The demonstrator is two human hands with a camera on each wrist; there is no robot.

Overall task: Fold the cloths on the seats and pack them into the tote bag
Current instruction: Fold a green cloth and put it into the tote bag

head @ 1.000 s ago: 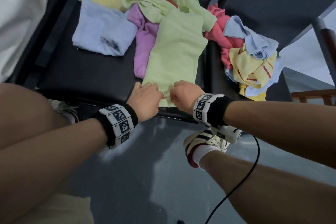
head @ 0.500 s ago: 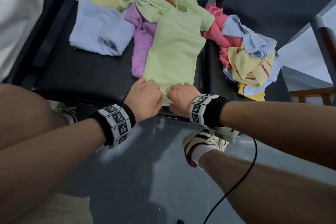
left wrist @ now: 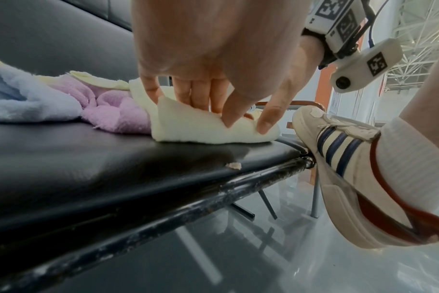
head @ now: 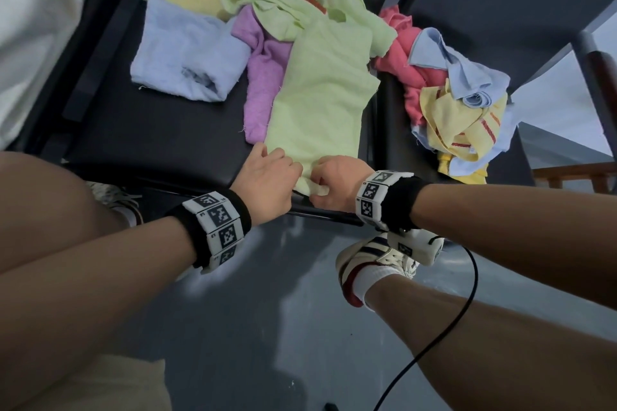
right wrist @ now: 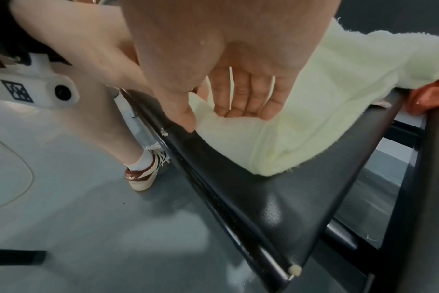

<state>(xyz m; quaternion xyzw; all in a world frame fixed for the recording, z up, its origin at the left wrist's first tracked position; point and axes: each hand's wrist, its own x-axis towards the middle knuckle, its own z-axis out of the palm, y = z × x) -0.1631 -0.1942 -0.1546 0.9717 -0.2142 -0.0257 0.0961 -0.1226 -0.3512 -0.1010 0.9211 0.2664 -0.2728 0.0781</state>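
- Two bare hands meet at the near edge of a black padded seat (head: 160,140), both at the near end of one pale green cloth (head: 320,97).
- Green cloth: a long strip of soft, nubbly towelling. Its long axis runs from the hands away to the far side, so any fold would likely carry the near end away from the person.
- Left hand (head: 267,182): on the cloth's near left corner, fingers curled down onto the fabric. The right wrist view shows its thumb pressed against the cloth's edge.
- Right hand (head: 334,183): on the near right corner, fingers curled, pinching a raised fold of cloth between thumb and fingertips.
- Both hands sit equally near the cloth.
- Left of the green cloth lie a lilac cloth (head: 263,77) touching it, then a light blue cloth (head: 187,57), both fluffy and rumpled.
- Right of it, on the next seat, a crumpled heap: pink, blue and a yellow striped cloth (head: 464,130).
- No tote bag can be identified.
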